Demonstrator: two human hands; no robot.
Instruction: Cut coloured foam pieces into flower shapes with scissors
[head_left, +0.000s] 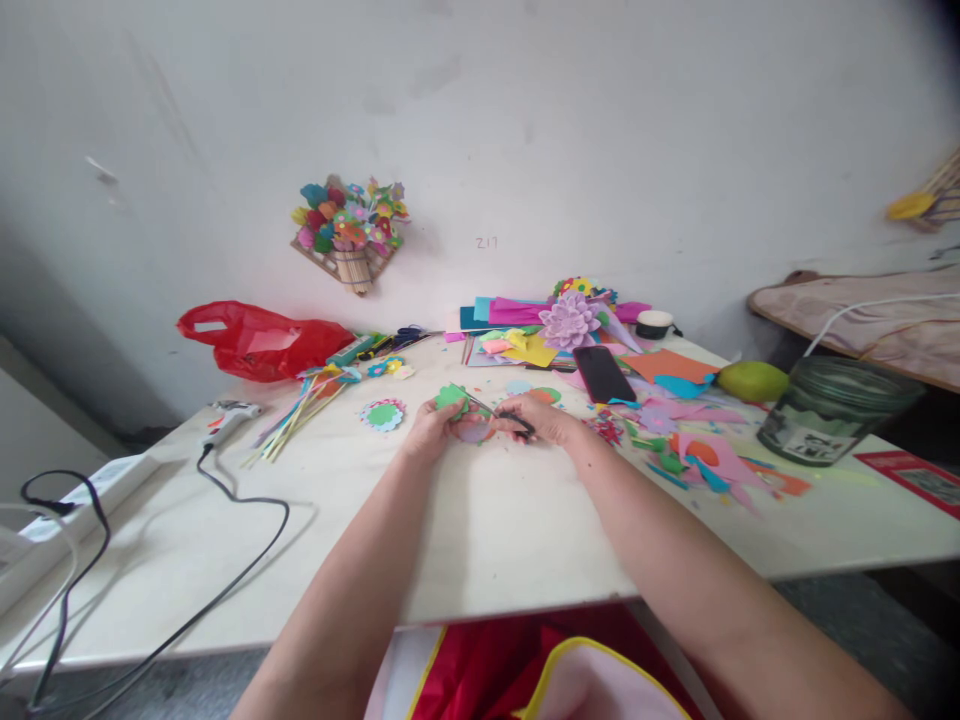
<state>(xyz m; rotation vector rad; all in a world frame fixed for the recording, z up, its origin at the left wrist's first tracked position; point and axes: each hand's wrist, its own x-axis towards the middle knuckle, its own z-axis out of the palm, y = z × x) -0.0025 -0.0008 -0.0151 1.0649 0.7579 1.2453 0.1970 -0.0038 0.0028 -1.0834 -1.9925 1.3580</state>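
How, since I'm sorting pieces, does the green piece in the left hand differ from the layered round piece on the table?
The green piece is held in the left hand, while the layered round piece lies flat on the table. The green piece looks plain green; the layered round piece has a paler border around its green middle. Both show green.

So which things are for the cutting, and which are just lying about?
Seem part of the cutting:
green piece, in the left hand
scissors, in the right hand
maybe the green-centred disc on the table

Probably just lying about:
phone
red plastic bag
glass jar
yellow-green fruit
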